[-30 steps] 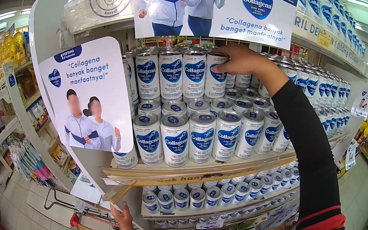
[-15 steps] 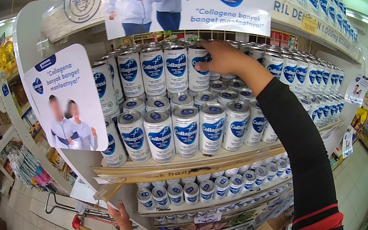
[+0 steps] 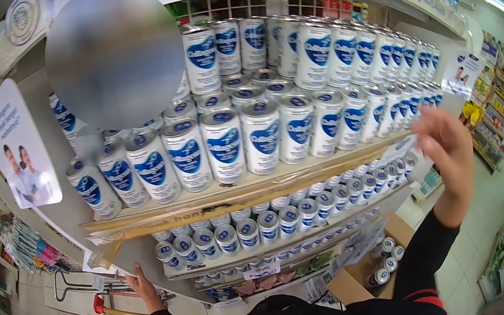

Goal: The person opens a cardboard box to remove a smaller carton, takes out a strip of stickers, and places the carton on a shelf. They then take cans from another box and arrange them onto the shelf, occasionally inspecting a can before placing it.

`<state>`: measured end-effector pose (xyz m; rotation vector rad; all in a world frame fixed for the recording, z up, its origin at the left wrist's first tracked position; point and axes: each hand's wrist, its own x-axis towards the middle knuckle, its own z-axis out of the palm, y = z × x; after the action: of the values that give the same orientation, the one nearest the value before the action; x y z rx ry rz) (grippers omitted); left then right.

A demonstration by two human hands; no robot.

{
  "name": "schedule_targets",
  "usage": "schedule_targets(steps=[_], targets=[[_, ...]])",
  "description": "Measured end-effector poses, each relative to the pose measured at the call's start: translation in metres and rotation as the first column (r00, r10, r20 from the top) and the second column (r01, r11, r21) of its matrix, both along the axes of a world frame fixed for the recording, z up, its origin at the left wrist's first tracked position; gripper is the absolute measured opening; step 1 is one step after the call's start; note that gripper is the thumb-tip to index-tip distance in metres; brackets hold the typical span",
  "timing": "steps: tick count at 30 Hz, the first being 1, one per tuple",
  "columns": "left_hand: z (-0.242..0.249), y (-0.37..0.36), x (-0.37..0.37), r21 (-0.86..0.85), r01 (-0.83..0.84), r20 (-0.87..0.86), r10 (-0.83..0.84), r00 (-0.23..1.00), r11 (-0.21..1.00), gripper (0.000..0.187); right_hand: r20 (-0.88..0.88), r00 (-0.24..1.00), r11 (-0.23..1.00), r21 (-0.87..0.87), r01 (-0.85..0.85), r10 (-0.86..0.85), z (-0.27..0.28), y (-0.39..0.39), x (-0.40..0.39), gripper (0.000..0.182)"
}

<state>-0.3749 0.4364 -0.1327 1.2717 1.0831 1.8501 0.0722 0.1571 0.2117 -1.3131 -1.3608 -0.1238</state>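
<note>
My right hand [image 3: 446, 156] is in the air at the right end of the display shelf, its fingers loosely bent and slightly blurred, with nothing visible in them. Behind and left of it stand rows of white drink cans [image 3: 224, 145] with blue heart-shaped labels, stacked in two tiers. At the lower left, my left hand [image 3: 146, 291] rests against the front edge of the shelf's side panel and seems to grip it; some fingers are hidden. A blurred round patch covers the upper left cans.
An open cardboard box [image 3: 349, 280] holding several cans sits on the floor by my right arm. Shorter cans [image 3: 248, 233] line the lower shelf. A red-and-yellow handle [image 3: 121, 312] lies at left. A promotional card [image 3: 16, 148] sticks out from the shelf's left side.
My right hand has left an upper-tier can and moved down and to the right. The view has shifted, bringing the cardboard box into sight. My left hand remains at the panel edge.
</note>
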Motion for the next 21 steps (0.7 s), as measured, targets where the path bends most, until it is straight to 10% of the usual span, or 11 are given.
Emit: schedule_targets(steps=[7, 14, 21], targets=[[-0.007, 0.007, -0.015, -0.084, 0.046, 0.016, -0.044, 0.999, 0.995, 0.028, -0.501, 0.721, 0.868, -0.394, 0.302, -0.478, -0.186, -0.102, 0.061, 0.036], [0.018, -0.005, -0.007, -0.219, 0.093, 0.056, -0.082, 0.995, 0.971, 0.039, -0.299, 0.461, 0.52, -0.702, 0.487, -0.835, -0.288, -0.177, 0.074, 0.036], [0.028, -0.014, -0.004, -0.256, 0.108, 0.017, -0.107, 0.994, 0.961, 0.037, -0.042, 0.579, 0.32, -0.865, 0.387, -0.814, -0.337, -0.16, 0.065, 0.03]])
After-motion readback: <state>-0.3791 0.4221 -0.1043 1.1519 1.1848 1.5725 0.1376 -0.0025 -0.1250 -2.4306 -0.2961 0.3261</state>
